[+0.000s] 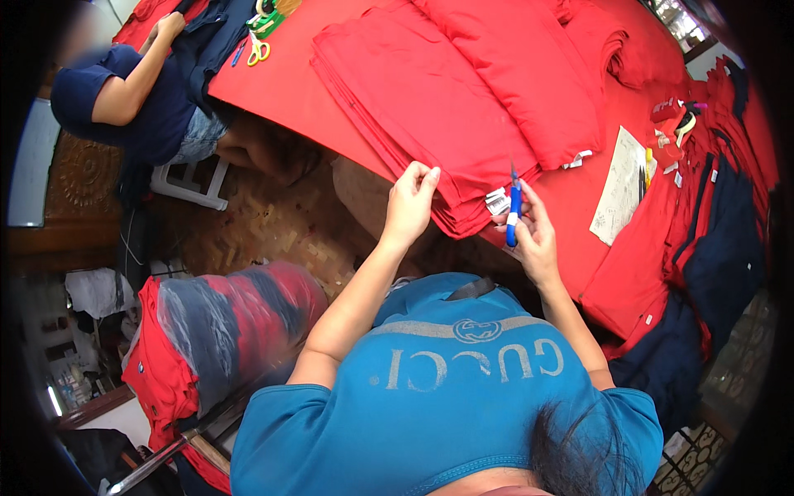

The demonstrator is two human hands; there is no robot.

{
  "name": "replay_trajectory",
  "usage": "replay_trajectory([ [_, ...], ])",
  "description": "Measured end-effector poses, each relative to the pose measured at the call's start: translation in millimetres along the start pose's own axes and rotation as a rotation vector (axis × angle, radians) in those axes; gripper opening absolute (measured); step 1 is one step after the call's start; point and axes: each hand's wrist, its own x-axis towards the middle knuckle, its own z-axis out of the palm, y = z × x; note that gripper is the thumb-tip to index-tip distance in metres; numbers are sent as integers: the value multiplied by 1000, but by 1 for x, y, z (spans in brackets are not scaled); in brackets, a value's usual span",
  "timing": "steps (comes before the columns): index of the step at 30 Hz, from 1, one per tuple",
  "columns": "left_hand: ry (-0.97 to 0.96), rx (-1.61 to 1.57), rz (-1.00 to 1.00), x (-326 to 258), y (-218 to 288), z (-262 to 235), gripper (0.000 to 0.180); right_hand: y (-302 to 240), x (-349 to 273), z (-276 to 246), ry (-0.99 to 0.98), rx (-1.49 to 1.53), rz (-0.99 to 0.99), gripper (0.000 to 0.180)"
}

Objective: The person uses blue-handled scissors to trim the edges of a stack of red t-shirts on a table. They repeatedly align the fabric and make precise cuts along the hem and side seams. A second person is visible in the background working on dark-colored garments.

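A stack of folded red garments point(413, 83) lies on the red-covered table in front of me. At its near edge my left hand point(411, 202) is raised, thumb and fingers pressed together in a pinch; whatever is between them is too small to make out. My right hand point(533, 236) grips blue-handled scissors point(514, 211), their thin tips pointing away from me over the stack's near corner. White labels point(498, 201) show at that corner, just left of the scissors. Another white tag point(577, 159) sticks out from the stack farther right.
Yellow scissors point(259, 51) and a green tape dispenser point(266, 21) lie at the far left. A co-worker point(136, 99) handles dark cloth there. Right of the stack are a marked paper sheet point(619, 186) and red and navy garments point(719, 223). A plastic-wrapped bundle point(240, 322) stands at lower left.
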Motion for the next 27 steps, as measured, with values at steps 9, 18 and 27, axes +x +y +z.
replay_trajectory([
  [9,-119,-559,-237,-22,-8,27,19,-9,-38,-12,89,1,35,58],
  [18,-102,451,-1,-24,23,-7,26,-15,-48,-10,4,-167,59,58],
  [27,-271,-352,-103,-17,-9,35,25,-25,-43,5,-44,-60,138,58],
])
